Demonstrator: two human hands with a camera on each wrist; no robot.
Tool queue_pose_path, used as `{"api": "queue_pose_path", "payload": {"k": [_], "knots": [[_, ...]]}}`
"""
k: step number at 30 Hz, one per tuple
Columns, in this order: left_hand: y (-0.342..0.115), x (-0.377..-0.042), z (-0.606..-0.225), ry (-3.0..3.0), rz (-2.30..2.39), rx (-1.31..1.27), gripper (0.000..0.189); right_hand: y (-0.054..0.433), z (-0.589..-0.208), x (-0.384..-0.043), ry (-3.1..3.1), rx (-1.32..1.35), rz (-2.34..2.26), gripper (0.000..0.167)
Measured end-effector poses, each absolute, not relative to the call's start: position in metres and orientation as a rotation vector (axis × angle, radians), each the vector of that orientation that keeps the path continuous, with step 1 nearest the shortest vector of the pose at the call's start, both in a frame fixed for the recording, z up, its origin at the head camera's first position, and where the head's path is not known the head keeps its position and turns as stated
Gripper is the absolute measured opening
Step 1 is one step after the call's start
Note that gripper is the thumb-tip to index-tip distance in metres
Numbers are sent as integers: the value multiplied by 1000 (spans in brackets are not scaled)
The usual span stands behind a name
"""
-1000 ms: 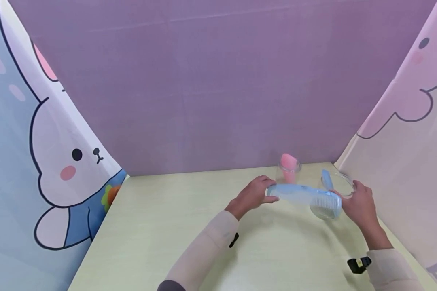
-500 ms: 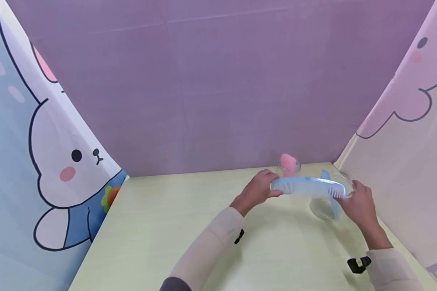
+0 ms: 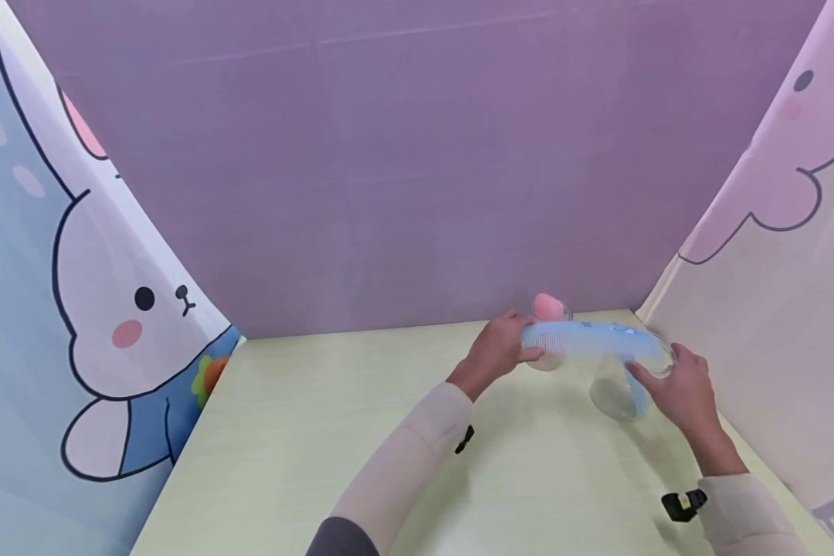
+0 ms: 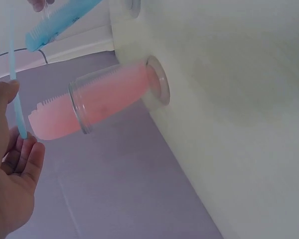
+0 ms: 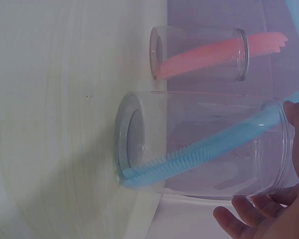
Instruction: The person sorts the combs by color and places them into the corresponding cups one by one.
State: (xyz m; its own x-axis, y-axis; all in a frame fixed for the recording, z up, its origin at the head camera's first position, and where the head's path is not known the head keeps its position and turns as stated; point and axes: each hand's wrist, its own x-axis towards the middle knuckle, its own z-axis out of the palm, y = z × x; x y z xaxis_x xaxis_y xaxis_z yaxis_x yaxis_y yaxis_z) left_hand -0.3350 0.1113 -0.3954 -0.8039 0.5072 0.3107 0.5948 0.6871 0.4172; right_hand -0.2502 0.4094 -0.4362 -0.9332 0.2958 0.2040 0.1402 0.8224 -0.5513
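Observation:
In the head view my left hand (image 3: 498,349) pinches a light blue comb (image 3: 580,338) by its left end, the thumb below. The comb is held level, teeth downward, its far end above the larger glass jar (image 3: 610,399). In the left wrist view the comb (image 4: 16,107) appears edge-on between thumb and fingers. My right hand (image 3: 688,390) grips that jar near its rim, thumb on one side and fingers on the other. Inside the jar leans another blue comb (image 5: 204,153), its top reaching past the rim beside my thumb.
A smaller glass jar (image 5: 194,37) stands behind, with a pink comb (image 5: 209,54) leaning in it and sticking out of its mouth. Both jars stand on the pale table (image 3: 320,432), near the purple back wall (image 3: 389,193) and the printed right wall (image 3: 792,347).
My left hand has moved the comb up and away, toward the back and slightly right. The comb has turned so its teeth face down. My right hand stays at the jar's rim.

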Motion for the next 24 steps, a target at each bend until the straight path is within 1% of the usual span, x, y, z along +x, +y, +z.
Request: {"api": "queue_pose_path", "payload": {"k": [14,24], "knots": [[121,-334,-380,-2689,-623,-842,52,410,-435,-251,-2714,-318,806,102],[135,-326,-368,-2555,-642,-808,49,408,-435,-248,-2710,-326,809,101]]}}
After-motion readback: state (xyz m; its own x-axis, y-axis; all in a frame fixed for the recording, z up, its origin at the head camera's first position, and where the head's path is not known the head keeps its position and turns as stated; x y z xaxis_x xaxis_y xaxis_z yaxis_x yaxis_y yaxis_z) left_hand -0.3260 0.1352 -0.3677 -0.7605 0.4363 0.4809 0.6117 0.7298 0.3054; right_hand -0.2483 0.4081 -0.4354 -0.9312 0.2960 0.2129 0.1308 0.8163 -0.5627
